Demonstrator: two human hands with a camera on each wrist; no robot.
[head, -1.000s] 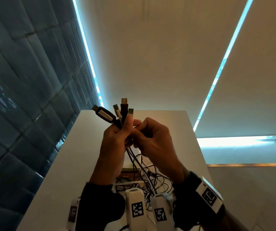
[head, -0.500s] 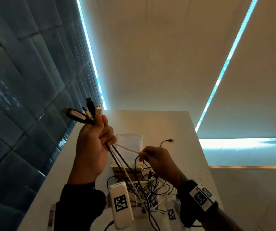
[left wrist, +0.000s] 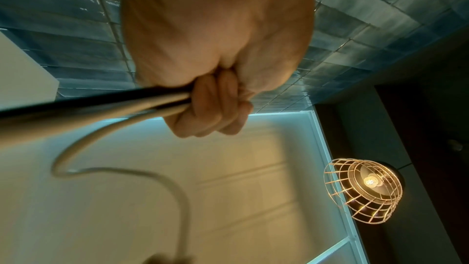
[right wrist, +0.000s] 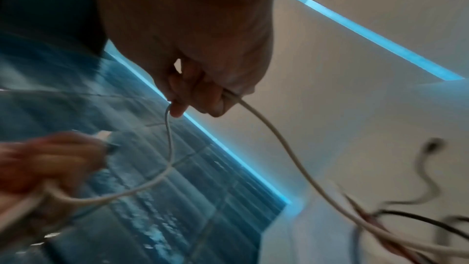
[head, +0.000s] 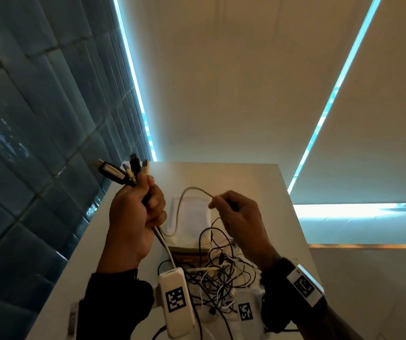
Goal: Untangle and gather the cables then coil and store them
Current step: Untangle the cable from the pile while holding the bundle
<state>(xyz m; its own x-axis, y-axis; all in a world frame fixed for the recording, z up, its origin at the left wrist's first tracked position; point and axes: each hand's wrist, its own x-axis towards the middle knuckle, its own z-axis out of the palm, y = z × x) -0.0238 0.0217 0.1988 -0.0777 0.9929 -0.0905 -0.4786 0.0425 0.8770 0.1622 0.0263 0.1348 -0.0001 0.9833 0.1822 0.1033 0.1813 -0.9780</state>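
Observation:
My left hand [head: 137, 212] is raised over the white table [head: 258, 182] and grips a bundle of cable ends; several plugs [head: 123, 171] stick up out of the fist. In the left wrist view the curled fingers [left wrist: 213, 111] clamp black and white cords [left wrist: 101, 105]. To the right, my right hand [head: 236, 217] pinches one white cable [head: 180, 209] that arcs over to the left fist. The right wrist view shows that cable [right wrist: 279, 138] leaving the pinch of the fingers [right wrist: 200, 95]. The tangle of black and white cables [head: 219, 273] lies below on the table.
A white cloth bag [head: 192, 217] sits on a brown box [head: 187, 256] behind the tangle. A blue tiled wall [head: 37, 143] runs close along the table's left edge. A caged lamp [left wrist: 362, 190] hangs overhead.
The hands have drawn apart. The left hand carried the plug bundle up and left; the right hand dropped, then rose pulling a loop of white cable out of the tangle.

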